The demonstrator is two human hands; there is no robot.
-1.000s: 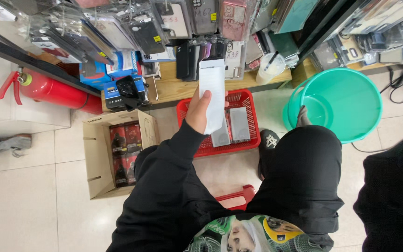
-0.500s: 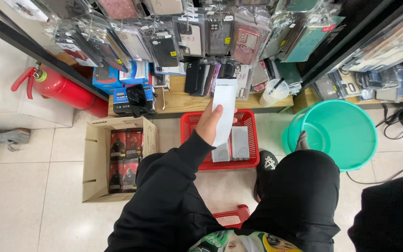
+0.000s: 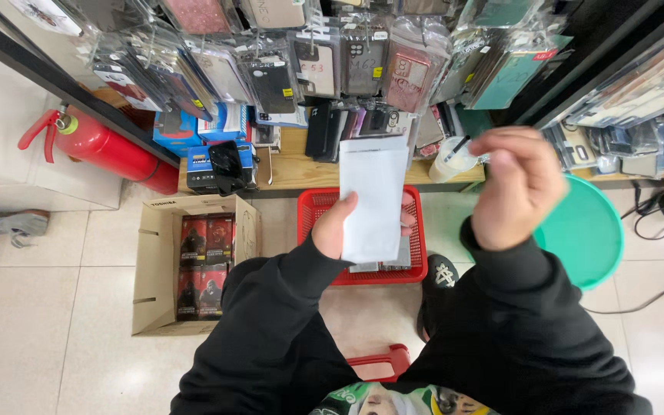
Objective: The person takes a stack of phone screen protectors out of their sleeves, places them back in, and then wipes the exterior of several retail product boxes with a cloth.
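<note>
**Desk:** Black sleeves fill the foreground; what has changed for you over the last second?

**Caption writer:** Your right hand point(image 3: 518, 184), which a second ago was down by the green basin point(image 3: 589, 230), has come up level with the white packet point(image 3: 373, 198). Its fingers are loosely curled, nothing visible in them, and it hangs just right of the packet, apart from it. By my reading, both hands are now set to work on the packet together.

**Desk:** And the packet itself?

**Caption writer:** Your left hand point(image 3: 337, 228) holds it by the lower left edge, thumb across the front, fingers behind. It has risen too, and now sits above the red basket point(image 3: 413, 265) instead of down in it. Its long axis runs away from you, the far short end pointing at the wooden shelf point(image 3: 301, 170) and the rack of hanging phone cases point(image 3: 332, 65). The blank white face is turned up towards you.

**Desk:** What surrounds it?

**Caption writer:** Left of the packet, an open cardboard box point(image 3: 155, 269) of dark red cartons stands on the tiled floor. Farther left, a red fire extinguisher point(image 3: 105, 146) lies by the wall. Beyond the packet's right edge, a clear cup with a straw point(image 3: 449, 160) stands on the shelf.
</note>
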